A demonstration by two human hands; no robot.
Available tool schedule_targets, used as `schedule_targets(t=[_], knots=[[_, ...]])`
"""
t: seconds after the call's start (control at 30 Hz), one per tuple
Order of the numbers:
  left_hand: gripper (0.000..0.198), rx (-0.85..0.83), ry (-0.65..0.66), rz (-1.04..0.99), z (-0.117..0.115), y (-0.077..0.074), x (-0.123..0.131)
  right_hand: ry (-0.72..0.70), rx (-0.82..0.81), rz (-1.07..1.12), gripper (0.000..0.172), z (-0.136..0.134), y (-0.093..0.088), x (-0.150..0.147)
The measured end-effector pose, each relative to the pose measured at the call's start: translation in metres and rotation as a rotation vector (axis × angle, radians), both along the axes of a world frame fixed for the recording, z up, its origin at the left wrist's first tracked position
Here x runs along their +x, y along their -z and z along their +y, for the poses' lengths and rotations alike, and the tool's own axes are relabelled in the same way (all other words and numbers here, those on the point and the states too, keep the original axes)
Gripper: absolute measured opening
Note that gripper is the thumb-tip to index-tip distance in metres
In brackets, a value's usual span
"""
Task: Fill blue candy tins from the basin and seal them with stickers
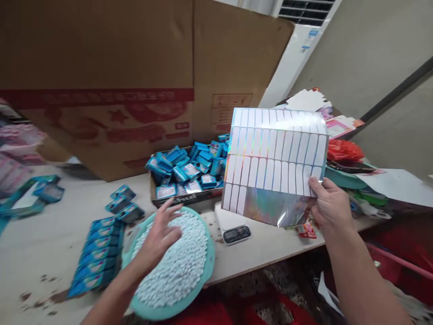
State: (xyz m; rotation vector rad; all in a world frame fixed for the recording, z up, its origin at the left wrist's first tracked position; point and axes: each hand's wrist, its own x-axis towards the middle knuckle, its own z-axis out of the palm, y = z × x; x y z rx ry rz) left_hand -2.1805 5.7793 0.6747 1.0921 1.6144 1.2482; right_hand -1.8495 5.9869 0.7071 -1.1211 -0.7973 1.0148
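Observation:
My right hand (329,201) grips the lower right edge of a shiny holographic sticker sheet (270,149), thumb in front. Rows of blank rectangular labels cover most of it, and part of its bottom row is bare backing. My left hand (160,232) hovers over a turquoise basin (209,262) of small pale-blue pellets (176,271), its fingers apart and nothing visible in them. Left of the basin stands a row of small blue boxes (98,253), with a few more blue boxes (123,203) behind.
An open carton (199,197) heaped with blue boxes stands behind the basin, before a large cardboard box (135,54). A small scale (237,234) sits near the table's front edge. A red plastic bag (345,150) and papers lie at right.

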Motion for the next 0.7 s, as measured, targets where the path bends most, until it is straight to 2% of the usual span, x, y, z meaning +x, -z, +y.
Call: schedule_targets(t=[0.1, 0.17, 0.23, 0.3, 0.4, 0.47, 0.53, 0.6, 0.7], knots=[[0.107, 0.17, 0.105, -0.313, 0.023, -0.008, 0.019, -0.085, -0.147, -0.007, 0.042, -0.062, 0.008, -0.047], [0.104, 0.226, 0.097, -0.409, 0.015, -0.012, 0.021, -0.158, -0.209, -0.019, 0.044, -0.1, 0.014, -0.071], [0.091, 0.253, 0.069, -0.436, -0.009, -0.016, 0.009, -0.216, -0.226, -0.034, 0.052, -0.135, 0.018, -0.088], [0.081, 0.262, 0.036, -0.432, -0.041, -0.02, -0.012, -0.273, -0.21, -0.069, 0.069, -0.167, 0.017, -0.099], [0.079, 0.272, -0.036, -0.393, -0.085, -0.026, -0.048, -0.384, -0.206, -0.157, 0.091, -0.209, 0.008, -0.113], [0.07, 0.27, -0.086, -0.326, -0.106, -0.03, -0.067, -0.487, -0.239, -0.2, 0.09, -0.23, -0.001, -0.125], [0.05, 0.251, -0.141, -0.237, -0.124, -0.035, -0.08, -0.585, -0.271, -0.212, 0.08, -0.244, -0.009, -0.139], [0.035, 0.242, -0.215, -0.143, -0.142, -0.041, -0.089, -0.632, -0.267, -0.225, 0.07, -0.251, -0.016, -0.155], [0.025, 0.263, -0.311, 0.0, -0.178, -0.054, -0.096, -0.652, -0.155, -0.247, 0.057, -0.25, -0.024, -0.177]])
